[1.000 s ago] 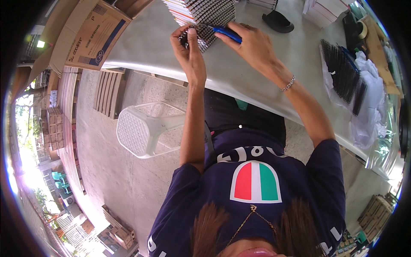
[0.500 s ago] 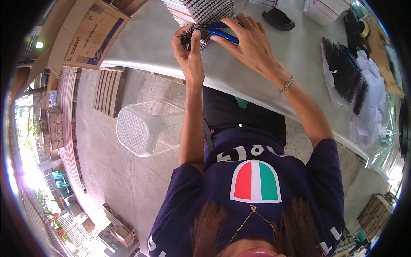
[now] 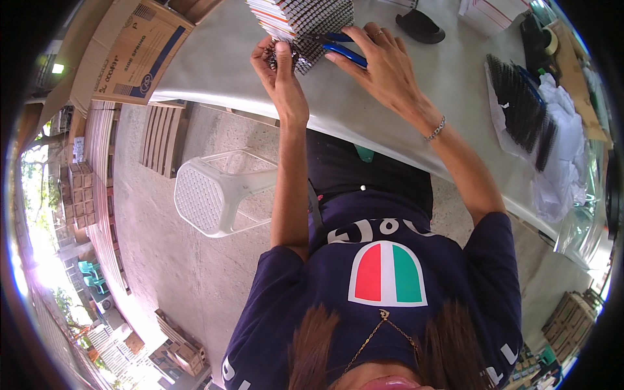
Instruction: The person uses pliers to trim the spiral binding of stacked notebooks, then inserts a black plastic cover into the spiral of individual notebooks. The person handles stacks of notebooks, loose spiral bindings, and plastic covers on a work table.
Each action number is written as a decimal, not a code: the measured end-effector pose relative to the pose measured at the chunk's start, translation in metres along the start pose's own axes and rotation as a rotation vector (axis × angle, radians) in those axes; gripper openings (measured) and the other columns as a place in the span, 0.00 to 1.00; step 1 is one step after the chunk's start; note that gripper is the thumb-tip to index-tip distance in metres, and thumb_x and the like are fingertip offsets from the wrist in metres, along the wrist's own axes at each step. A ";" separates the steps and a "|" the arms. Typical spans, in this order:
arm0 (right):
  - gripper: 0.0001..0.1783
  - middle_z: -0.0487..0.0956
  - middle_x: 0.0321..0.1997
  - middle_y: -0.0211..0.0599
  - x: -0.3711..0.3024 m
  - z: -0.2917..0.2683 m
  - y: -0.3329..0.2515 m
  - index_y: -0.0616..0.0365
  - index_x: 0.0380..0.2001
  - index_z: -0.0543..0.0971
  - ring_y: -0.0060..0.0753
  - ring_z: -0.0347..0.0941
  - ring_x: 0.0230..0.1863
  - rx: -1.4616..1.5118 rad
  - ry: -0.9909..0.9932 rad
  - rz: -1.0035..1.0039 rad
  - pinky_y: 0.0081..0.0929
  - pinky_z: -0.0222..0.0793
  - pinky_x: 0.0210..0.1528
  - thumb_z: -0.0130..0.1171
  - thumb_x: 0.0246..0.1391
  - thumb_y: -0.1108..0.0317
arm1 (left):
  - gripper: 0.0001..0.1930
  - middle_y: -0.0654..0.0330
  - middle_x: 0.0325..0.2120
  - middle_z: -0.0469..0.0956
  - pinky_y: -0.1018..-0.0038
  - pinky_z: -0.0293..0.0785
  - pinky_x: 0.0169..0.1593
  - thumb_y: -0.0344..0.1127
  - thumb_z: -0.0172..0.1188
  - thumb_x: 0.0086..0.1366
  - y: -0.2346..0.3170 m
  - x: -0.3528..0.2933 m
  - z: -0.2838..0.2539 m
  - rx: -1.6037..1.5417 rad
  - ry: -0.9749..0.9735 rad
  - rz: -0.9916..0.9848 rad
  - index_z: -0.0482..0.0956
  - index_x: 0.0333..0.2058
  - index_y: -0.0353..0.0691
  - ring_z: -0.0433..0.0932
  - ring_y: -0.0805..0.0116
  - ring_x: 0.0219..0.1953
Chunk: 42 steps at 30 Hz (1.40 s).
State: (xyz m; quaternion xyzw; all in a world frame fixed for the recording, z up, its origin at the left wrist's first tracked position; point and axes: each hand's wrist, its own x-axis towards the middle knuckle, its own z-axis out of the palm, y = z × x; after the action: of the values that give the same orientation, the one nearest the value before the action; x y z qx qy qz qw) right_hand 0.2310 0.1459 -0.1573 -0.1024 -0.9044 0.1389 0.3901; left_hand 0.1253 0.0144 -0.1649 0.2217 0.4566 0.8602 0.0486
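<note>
Table [image 3: 214,71], pale grey, 12 to 3 o'clock. Stack of wire-bound books [image 3: 305,16], 12 o'clock. Right hand [image 3: 385,68], 1 o'clock, spread across blue-handled pliers [image 3: 348,54]. Left hand [image 3: 284,88], near 12, pinching dark coils [image 3: 296,57] beside the stack. Plier handles, closed a second ago, we find parted; we judge their bite eased.

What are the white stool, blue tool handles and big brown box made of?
White stool: likely plastic, satin; looks moulded, with a patterned top.
Blue tool handles: plastic or rubbery coating, can't tell which; even colour, slight sheen.
Brown box: looks like cardboard, matte; stiff panels, folded edges.
</note>
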 end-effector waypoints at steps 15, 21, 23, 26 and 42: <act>0.30 0.79 0.45 0.47 -0.003 0.005 -0.001 0.50 0.51 0.79 0.47 0.76 0.44 -0.030 -0.041 -0.005 0.45 0.65 0.47 0.64 0.55 0.40 | 0.15 0.62 0.40 0.77 0.78 0.67 0.51 0.34 0.62 0.69 -0.010 -0.004 -0.015 0.255 -0.082 0.002 0.73 0.51 0.35 0.72 0.77 0.43; 0.26 0.81 0.39 0.43 0.002 0.012 -0.002 0.50 0.46 0.79 0.45 0.78 0.38 -0.048 0.010 -0.046 0.43 0.69 0.42 0.64 0.56 0.41 | 0.15 0.60 0.41 0.77 0.75 0.68 0.53 0.36 0.62 0.70 -0.012 -0.002 -0.015 0.277 -0.083 0.012 0.74 0.50 0.35 0.73 0.74 0.45; 0.25 0.81 0.34 0.41 0.003 0.012 -0.005 0.51 0.43 0.79 0.45 0.79 0.34 0.000 -0.067 0.010 0.42 0.72 0.38 0.63 0.57 0.42 | 0.15 0.59 0.42 0.78 0.75 0.68 0.54 0.36 0.61 0.70 -0.012 -0.003 -0.015 0.290 -0.080 0.014 0.74 0.50 0.35 0.73 0.74 0.45; 0.23 0.81 0.26 0.38 0.003 0.006 -0.012 0.52 0.40 0.79 0.44 0.79 0.27 0.079 -0.230 0.140 0.40 0.74 0.32 0.63 0.57 0.43 | 0.14 0.60 0.42 0.77 0.75 0.68 0.54 0.37 0.60 0.71 -0.013 -0.002 -0.018 0.298 -0.069 0.012 0.74 0.50 0.35 0.73 0.74 0.45; 0.29 0.79 0.42 0.46 -0.009 0.012 0.001 0.51 0.51 0.78 0.47 0.76 0.43 -0.023 -0.042 -0.004 0.43 0.65 0.44 0.62 0.57 0.40 | 0.17 0.61 0.42 0.77 0.77 0.67 0.52 0.34 0.64 0.68 -0.018 -0.005 -0.022 0.284 -0.079 -0.048 0.72 0.52 0.37 0.72 0.77 0.44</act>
State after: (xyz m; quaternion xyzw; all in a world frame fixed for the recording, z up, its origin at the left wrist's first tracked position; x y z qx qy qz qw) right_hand 0.2282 0.1422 -0.1721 -0.1020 -0.9141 0.1299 0.3704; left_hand 0.1179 0.0062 -0.1918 0.2489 0.5765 0.7763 0.0552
